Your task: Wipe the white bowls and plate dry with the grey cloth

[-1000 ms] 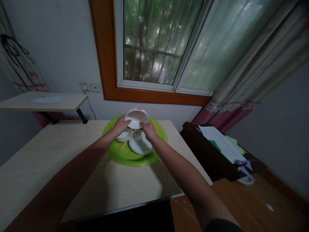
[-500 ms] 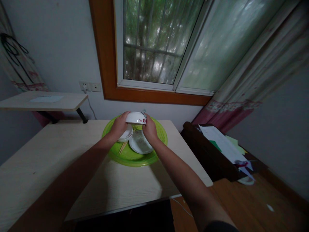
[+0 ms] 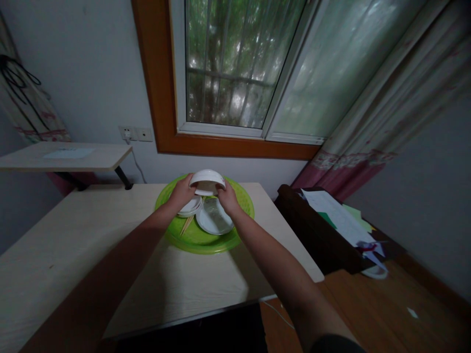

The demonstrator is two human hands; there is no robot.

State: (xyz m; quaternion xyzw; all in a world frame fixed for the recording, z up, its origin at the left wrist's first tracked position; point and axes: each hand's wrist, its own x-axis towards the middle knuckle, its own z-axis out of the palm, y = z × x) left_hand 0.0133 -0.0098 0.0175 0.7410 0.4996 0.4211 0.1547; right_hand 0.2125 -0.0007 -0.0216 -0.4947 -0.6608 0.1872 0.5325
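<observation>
A white bowl (image 3: 207, 175) is held between my two hands above a round green basin (image 3: 208, 248). Its opening tilts toward me and downward. My left hand (image 3: 182, 192) closes on the bowl's left rim, and my right hand (image 3: 228, 197) grips the right rim. Below, inside the basin, lies a white plate (image 3: 214, 220). Stacked white dishes (image 3: 190, 207) sit to the plate's left, partly covered by my left hand. Wooden chopsticks (image 3: 186, 226) rest beside them on the basin floor.
The basin stands on a pale wooden table (image 3: 206, 282) against the window wall. A raised shelf (image 3: 99, 156) on black legs is at the left. Right of the table, a dark brown piece of furniture (image 3: 305, 230) carries papers (image 3: 331, 215). A white cable (image 3: 277, 315) hangs below the table's front edge.
The bowl has tipped so that its opening now faces me; before, its patterned outer side showed. A greyish crumpled bit by my right hand is now out of sight.
</observation>
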